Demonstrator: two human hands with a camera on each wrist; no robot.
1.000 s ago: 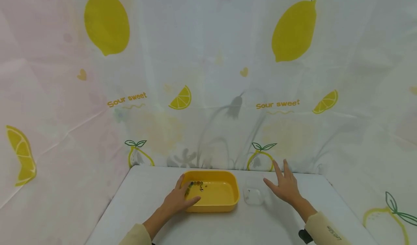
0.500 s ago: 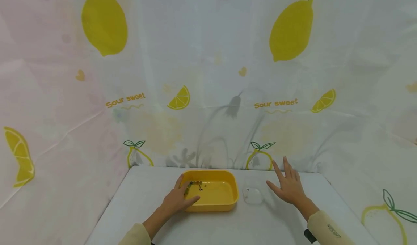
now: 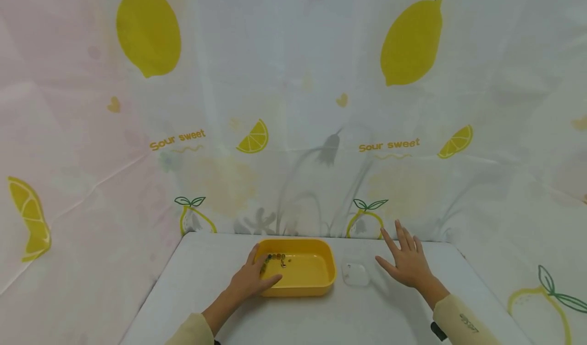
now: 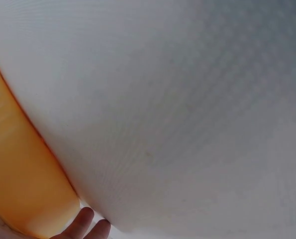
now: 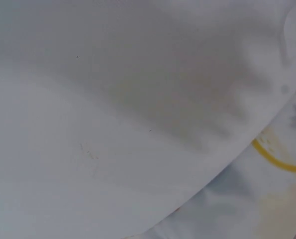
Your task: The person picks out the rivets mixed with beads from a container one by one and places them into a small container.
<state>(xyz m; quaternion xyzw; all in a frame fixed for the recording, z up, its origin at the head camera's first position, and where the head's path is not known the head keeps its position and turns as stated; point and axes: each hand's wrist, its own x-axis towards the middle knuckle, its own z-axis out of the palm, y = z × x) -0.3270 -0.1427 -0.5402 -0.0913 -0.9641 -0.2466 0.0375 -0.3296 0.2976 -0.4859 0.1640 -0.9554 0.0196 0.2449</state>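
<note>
In the head view, my left hand (image 3: 251, 280) lies over the left side of a yellow plastic tray (image 3: 300, 291). Its thumb stretches across the front left corner, and the fingers run along the outer left wall. Two fingertips (image 4: 84, 219) show beside the tray's outer wall (image 4: 28, 159) in the left wrist view. Inside the tray, a curved row of small round coloured beads (image 3: 277, 257) follows the left and back sides, partly hidden by the hand. A tiny shiny piece (image 3: 283, 265) is near them. My right hand (image 3: 408, 264) hovers with spread fingers, holding nothing.
Between the tray and my right hand sits a small clear square dish (image 3: 356, 275) with a few tiny bits in it. Everything stands on a white table (image 3: 316, 324). A lemon-print cloth (image 3: 293, 182) hangs along the back and sides.
My right hand has shifted slightly to the right, away from the clear dish, its fingers still spread. The left hand, tray and beads stay as they were.
</note>
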